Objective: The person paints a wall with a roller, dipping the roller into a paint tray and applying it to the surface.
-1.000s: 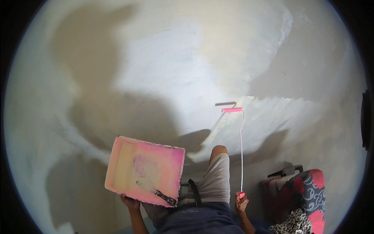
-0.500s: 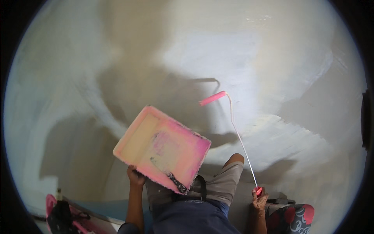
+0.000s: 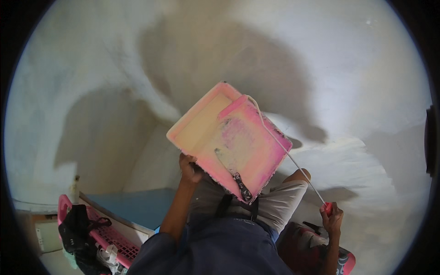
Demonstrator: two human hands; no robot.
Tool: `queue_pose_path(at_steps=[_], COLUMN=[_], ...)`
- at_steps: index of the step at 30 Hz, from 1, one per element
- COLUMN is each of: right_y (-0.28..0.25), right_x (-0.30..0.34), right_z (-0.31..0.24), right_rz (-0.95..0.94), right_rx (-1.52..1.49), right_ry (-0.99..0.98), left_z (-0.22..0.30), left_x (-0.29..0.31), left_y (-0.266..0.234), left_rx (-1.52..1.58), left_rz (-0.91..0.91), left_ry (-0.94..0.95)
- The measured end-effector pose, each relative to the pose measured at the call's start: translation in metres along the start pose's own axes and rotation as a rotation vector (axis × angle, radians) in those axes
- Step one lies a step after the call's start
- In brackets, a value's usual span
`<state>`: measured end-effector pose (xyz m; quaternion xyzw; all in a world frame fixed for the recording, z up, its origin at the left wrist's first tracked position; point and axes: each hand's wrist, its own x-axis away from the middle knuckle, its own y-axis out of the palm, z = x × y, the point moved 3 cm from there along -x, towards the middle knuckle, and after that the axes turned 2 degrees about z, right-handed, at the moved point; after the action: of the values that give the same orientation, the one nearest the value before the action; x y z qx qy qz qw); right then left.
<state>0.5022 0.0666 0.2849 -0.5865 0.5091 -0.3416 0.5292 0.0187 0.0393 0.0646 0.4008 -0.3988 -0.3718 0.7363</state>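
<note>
My left hand [image 3: 189, 168] is closed on the lower left edge of a pink-stained paint tray [image 3: 247, 142], held tilted over my lap. Cream paint lies in the tray's far left end. A tool with a black, paint-spattered handle [image 3: 242, 185] rests inside along the near edge; its paint-coated head cannot be told clearly. My right hand [image 3: 332, 217] grips the red handle of a long-framed paint roller [image 3: 232, 107]. The roller's pink sleeve is over the tray, by the border between the cream paint and the ramp; whether it touches is hard to tell.
A patchy white and grey painted wall [image 3: 357, 105] fills the space ahead, with shadows on it. At lower left stand a pink plastic basket [image 3: 114, 238] with a black cloth item [image 3: 81, 238] and a blue surface [image 3: 133, 206]. A dark patterned object [image 3: 295, 247] sits at lower right.
The roller has come from beside the wall to over the tray. In the picture, the tray and both hands sit further right and higher as the view shifted; more of the basket shows.
</note>
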Motion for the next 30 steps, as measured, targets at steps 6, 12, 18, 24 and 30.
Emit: queue_pose_path(at_steps=[6,12,18,24,30], right_y=[-0.002,0.013,0.013,0.006,-0.021], right_x=[-0.027,-0.053,-0.071,-0.069,-0.042], right_z=[-0.011,-0.027,-0.039,-0.062,-0.040], right_rz=[-0.173,-0.314,-0.312,-0.229,-0.154], right_rx=[0.061,0.230,0.236,0.231,0.124], right_ry=[0.015,-0.015,-0.107,-0.072,-0.076], left_z=[0.001,-0.001,-0.003,-0.007,0.012], left_x=[0.007,0.000,0.000,-0.004,0.017], left_y=[0.005,-0.010,0.005,0.005,0.035], left_rx=[0.049,0.122,0.104,-0.028,0.018], left_rz=[0.005,-0.025,0.025,-0.011,-0.060], left_ry=[-0.140,-0.251,-0.233,-0.106,-0.155])
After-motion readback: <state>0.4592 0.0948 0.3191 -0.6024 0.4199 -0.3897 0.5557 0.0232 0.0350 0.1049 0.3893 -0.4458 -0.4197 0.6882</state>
